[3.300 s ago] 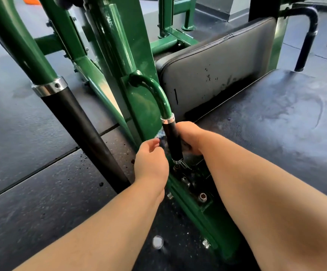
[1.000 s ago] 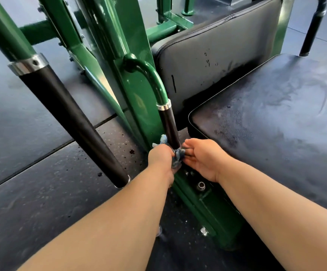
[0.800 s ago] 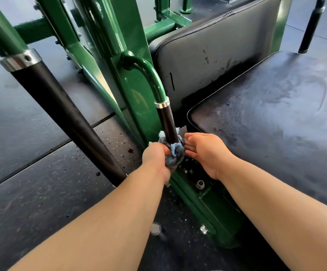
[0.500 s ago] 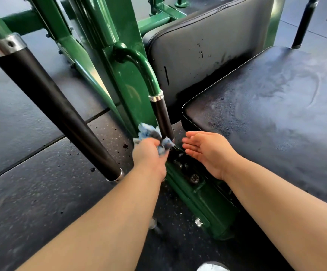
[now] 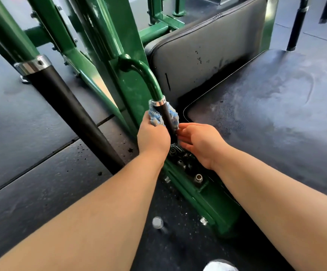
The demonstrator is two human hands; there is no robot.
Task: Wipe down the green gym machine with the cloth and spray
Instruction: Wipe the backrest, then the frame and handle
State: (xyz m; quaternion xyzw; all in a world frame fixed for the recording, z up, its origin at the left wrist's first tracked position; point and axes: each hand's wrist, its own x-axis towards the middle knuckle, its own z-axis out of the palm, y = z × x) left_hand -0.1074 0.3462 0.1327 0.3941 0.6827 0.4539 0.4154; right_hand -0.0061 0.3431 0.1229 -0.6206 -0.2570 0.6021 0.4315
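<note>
The green gym machine (image 5: 127, 79) fills the upper left, its curved side handle ending in a black grip (image 5: 168, 118) under a chrome ring. A blue-and-white cloth (image 5: 155, 116) is wrapped behind that grip. My left hand (image 5: 153, 135) grips the cloth at the grip's left side. My right hand (image 5: 198, 142) hovers just right of the grip with fingers straight, their tips near the cloth's right end; I cannot tell whether they touch it. No spray bottle is in view.
A black seat pad (image 5: 276, 114) lies to the right, and a black back pad (image 5: 203, 49) stands behind the handle. A long black-gripped bar (image 5: 70, 114) slants down at the left. Bolts (image 5: 198, 178) stud the green base rail. Dark rubber floor (image 5: 31, 192) lies below.
My left hand has slid the cloth up the black grip from its lower end to just under the chrome ring. My right hand let go of the cloth and now stays open beside the grip.
</note>
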